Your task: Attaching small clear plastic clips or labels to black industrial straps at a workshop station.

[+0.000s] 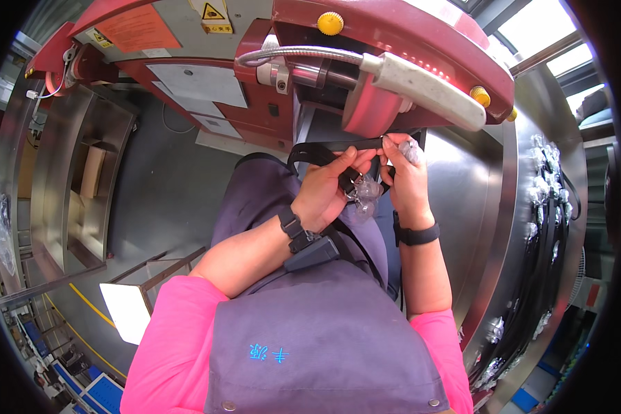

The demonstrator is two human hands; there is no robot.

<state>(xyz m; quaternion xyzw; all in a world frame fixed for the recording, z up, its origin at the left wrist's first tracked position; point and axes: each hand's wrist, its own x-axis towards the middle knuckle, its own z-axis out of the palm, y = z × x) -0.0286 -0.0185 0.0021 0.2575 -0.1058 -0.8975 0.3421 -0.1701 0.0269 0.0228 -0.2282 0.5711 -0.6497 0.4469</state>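
A narrow black strap [355,145] is stretched between my hands, just below the wheel [371,107] of a red machine. My left hand [322,190] is closed around it, and a loop of strap bulges out on that side. At the right end my right hand [409,185] pinches the strap between thumb and fingers. A clear plastic-wrapped end [412,150] pokes out by the right fingers. Below my hands hang metal fittings in clear plastic wrap [366,195]. The strap's lower part is partly hidden by my fingers.
Above the wheel sits a long pale lamp-like housing [431,90] on a flexible metal hose [310,51]. Many black straps with plastic-wrapped ends [541,228] lie along the steel counter [472,200] at right. Steel shelving [83,179] holds a cardboard box at left.
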